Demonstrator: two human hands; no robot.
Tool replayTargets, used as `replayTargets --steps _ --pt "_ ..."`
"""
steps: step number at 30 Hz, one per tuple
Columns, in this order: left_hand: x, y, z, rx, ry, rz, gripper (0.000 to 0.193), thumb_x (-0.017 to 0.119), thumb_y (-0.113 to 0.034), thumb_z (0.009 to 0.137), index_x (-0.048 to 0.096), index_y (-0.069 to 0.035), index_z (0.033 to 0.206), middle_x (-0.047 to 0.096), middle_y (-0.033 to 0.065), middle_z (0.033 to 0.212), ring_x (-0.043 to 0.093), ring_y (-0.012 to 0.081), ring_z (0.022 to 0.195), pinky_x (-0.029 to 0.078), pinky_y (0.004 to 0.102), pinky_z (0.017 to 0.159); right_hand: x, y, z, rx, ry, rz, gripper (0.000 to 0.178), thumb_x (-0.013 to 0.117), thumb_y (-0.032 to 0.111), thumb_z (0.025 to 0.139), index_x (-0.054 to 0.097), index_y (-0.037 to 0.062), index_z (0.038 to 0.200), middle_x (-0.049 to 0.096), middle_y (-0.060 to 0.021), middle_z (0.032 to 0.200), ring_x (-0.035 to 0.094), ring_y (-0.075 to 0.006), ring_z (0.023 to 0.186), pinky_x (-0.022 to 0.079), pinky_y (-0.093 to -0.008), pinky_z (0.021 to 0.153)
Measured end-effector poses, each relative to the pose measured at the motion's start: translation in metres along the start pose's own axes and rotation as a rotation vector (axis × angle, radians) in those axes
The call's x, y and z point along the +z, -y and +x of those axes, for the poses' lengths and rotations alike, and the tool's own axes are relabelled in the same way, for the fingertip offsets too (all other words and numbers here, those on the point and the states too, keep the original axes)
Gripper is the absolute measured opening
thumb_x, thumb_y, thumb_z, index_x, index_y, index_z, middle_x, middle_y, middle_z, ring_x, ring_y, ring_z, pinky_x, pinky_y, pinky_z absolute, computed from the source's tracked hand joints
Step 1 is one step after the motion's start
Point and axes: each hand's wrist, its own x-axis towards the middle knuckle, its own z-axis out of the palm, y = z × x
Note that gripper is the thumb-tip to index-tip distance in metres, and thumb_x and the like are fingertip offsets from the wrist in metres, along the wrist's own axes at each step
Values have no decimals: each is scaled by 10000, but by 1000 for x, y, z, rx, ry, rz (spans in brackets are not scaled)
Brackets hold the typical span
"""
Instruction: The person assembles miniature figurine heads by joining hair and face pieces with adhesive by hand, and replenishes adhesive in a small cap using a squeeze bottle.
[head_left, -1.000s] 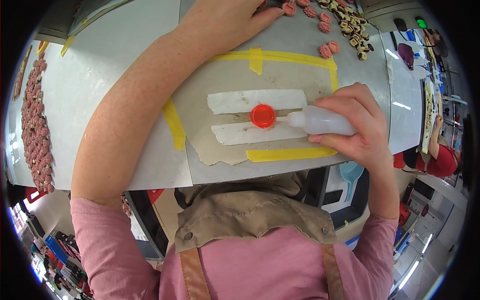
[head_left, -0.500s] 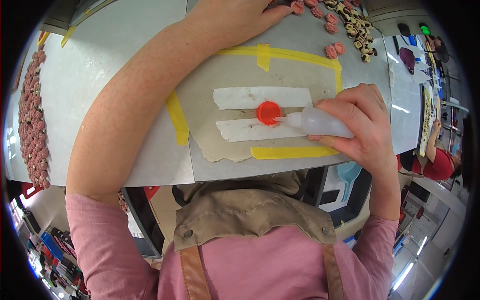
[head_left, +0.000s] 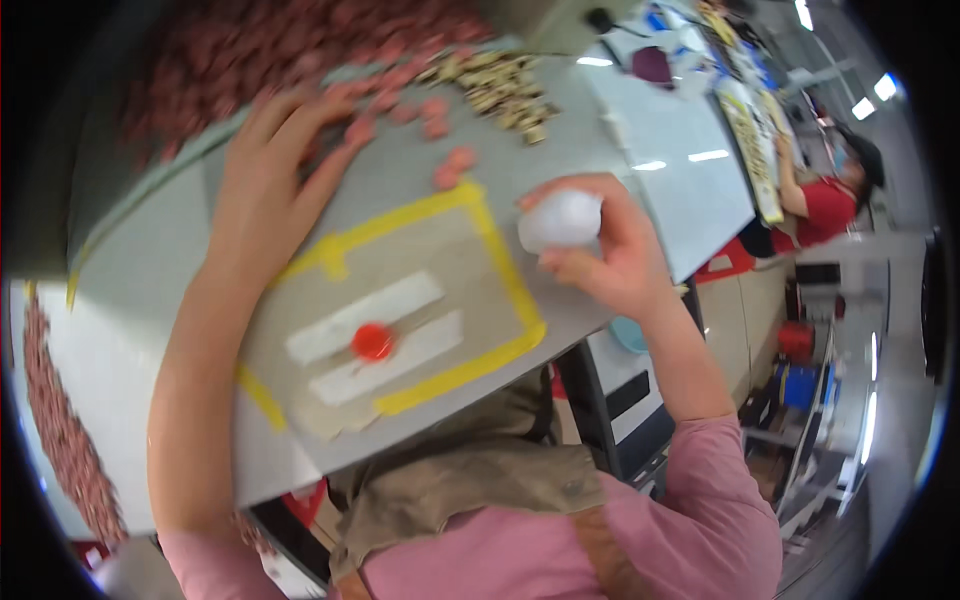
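My right hand (head_left: 610, 255) grips white squeeze bottle (head_left: 560, 220); left hand (head_left: 265, 190) flat, fingers spread on pink pieces (head_left: 385, 115). Red cap (head_left: 372, 341) on worktop (head_left: 130, 300).

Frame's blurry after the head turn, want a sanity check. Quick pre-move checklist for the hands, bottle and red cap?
1. Right hand grips white plastic squeeze bottle: ok.
2. Bottle nozzle direction: cannot tell, hidden.
3. Small round red cap sits between the two white strips inside the yellow tape frame: ok.
4. Left hand flat on table by small pink ridged pieces: ok.
5. Left hand holding a piece: cannot tell, blurred.
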Motion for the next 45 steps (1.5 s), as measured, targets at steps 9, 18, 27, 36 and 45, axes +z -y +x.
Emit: replayTargets --steps 9,18,27,36,45 --pt "-18 -27 -4 -4 99 275 207 659 -53 782 607 -44 981 563 79 1015 545 236 846 431 335 780 -153 -108 24 147 -658 -116 421 598 238 905 449 -12 1209 588 -89 1120 547 -140 1039 407 -271 924" --pt "-35 -15 -32 -128 116 209 144 586 -25 852 598 -22 995 570 98 946 545 251 849 453 318 751 -194 -176 38 318 -661 -365 619 710 323 813 458 -69 1220 565 -125 1138 553 -136 988 449 -252 832" --pt "-40 -9 -39 -303 -38 81 139 603 -81 873 615 -13 994 597 89 896 578 185 775 453 276 704 -37 -27 18 110 -274 -344 216 616 166 885 588 42 1060 629 -38 968 590 -108 858 452 -233 728" --pt "-58 9 -53 -302 -164 23 159 634 -103 840 628 -25 979 616 41 878 568 112 762 448 239 698 -2 -37 34 -23 -167 -465 227 634 132 846 565 27 1036 599 -62 889 551 -120 738 459 -259 677" --pt "-68 11 -63 -354 -160 -138 218 572 -122 905 604 -67 1113 611 3 1024 579 78 900 435 206 817 61 23 4 -20 -77 -199 170 568 40 849 585 28 1017 539 -53 966 555 -141 862 456 -277 798"
